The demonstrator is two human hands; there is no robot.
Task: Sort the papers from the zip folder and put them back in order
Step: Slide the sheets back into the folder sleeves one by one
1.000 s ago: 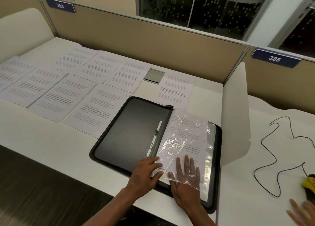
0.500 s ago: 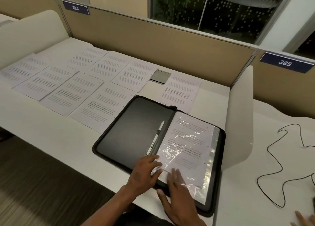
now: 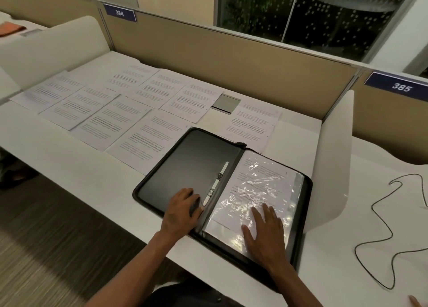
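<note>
We judge the clear plastic sleeves (image 3: 259,191) in the open zip folder (image 3: 190,165) to be thin, floppy and slick, so a sheet is best fed in at a sleeve's open edge while a flat palm pins the sleeve down; the loose papers (image 3: 143,142) look light and easily creased, best lifted by a corner or an edge. The black folder lies spread flat at the desk's (image 3: 69,167) near edge, its left cover bare and dark, a white binder clip bar (image 3: 216,183) along the spine, and crinkled, glaring sleeves on the right with a printed page beneath. Our left hand (image 3: 180,210) rests on the left cover beside the spine, fingers loosely bent, gripping nothing. Our right hand (image 3: 266,232) lies flat with fingers spread on the top sleeve. The other printed sheets lie in rows across the desk behind and left of the folder.
</note>
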